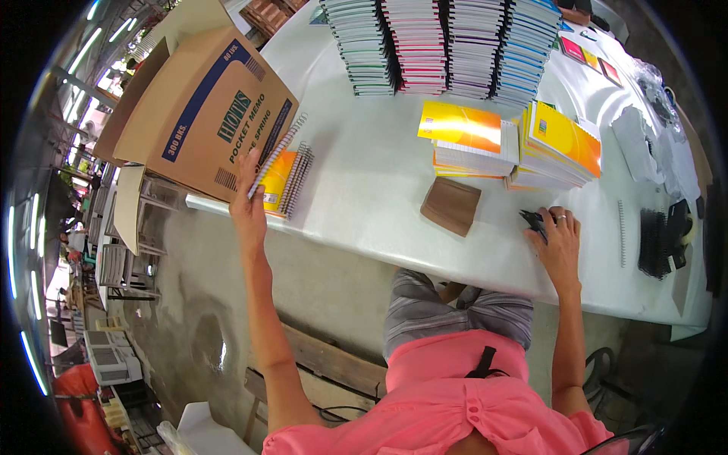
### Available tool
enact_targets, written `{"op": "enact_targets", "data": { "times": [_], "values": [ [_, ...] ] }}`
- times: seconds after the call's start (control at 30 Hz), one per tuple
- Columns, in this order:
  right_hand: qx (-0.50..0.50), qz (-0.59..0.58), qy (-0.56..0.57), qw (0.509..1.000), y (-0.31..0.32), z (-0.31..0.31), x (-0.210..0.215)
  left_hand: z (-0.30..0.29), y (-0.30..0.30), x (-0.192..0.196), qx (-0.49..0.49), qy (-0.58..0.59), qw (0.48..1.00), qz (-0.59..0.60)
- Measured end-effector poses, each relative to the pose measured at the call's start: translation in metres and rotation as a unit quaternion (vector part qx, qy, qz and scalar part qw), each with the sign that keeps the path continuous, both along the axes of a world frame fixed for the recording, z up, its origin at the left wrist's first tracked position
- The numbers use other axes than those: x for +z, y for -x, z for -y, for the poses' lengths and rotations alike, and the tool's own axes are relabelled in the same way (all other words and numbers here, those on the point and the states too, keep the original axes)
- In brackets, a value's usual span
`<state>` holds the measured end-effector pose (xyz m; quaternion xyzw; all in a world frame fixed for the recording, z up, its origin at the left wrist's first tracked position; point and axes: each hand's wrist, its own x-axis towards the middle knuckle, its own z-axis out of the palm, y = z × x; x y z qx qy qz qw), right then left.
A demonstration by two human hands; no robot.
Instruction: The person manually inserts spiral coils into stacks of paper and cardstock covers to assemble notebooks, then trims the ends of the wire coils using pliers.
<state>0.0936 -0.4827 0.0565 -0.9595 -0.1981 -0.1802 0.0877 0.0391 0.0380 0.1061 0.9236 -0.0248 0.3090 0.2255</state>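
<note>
Looking down from my head, I see my left fingers (248, 171) closed up close on one thin notebook with a silver wire spiral edge (279, 152). I pinch it near its low end, and it leans up and away from me. Just to the right of my left fingers, a little pile of yellow and orange paper notebooks with silver wire spirals (279, 180) lies on the shiny white desk (364, 174). A big brown cardboard box with dark blue bands (220, 114) stands just past these fingers, to the left.

My right fingers (561, 220) are bent around a small black hand tool (533, 221), down low over the desk. They are nearly closed, and they hide part of the tool. One finger has a ring on it. To the left of these fingers sits a small brown four-sided block (451, 206). Past it are two piles of yellow and orange paper pads with white pages (561, 144). Farther away from my fingers are tall stacks of spiral notebooks with green, pink, dark and blue edges (415, 53). To the right of my right fingers are a long thin wire coil (622, 233) and a bunch of black coils (653, 243).
</note>
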Motion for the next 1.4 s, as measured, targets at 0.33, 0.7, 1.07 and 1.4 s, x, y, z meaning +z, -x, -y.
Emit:
{"op": "enact_targets", "data": {
  "times": [0.33,0.7,1.07,1.4],
  "values": [
    [0.297,-0.409,-0.732,0.457,-0.011,-0.238,0.052,0.081,-0.011,-0.035,-0.380,0.582,0.707,0.130],
    [0.488,-0.005,-0.137,0.862,-0.066,-0.403,0.033,0.032,0.042,-0.027,0.092,0.412,0.873,0.243],
    [0.417,-0.099,-0.176,0.886,-0.018,-0.222,0.008,0.000,0.030,-0.052,0.200,-0.172,0.941,-0.213],
    [0.307,-0.111,-0.108,0.939,-0.002,-0.108,-0.019,0.119,-0.044,0.005,-0.002,-0.203,0.978,-0.044]
  ]
}}
